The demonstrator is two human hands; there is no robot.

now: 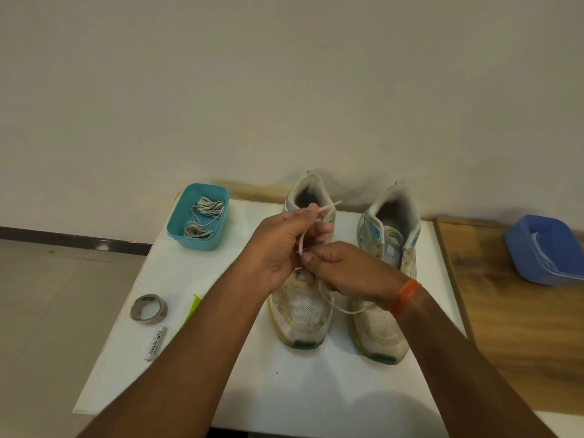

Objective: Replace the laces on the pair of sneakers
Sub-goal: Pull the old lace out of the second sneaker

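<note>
White table [316, 390] is carrying a teal box [177, 227] and tape [148, 308]; left hand [278, 245] and right hand [347, 270] are both pinching a lace [301, 241] over the left sneaker [303, 311].

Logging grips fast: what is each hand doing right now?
Left hand: pinches the thin white lace.
Right hand: pinches the same lace.

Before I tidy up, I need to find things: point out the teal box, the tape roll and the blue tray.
teal box [177, 223]: head view, left outer wall.
tape roll [159, 309]: head view, right side.
blue tray [524, 248]: head view, left wall.
</note>
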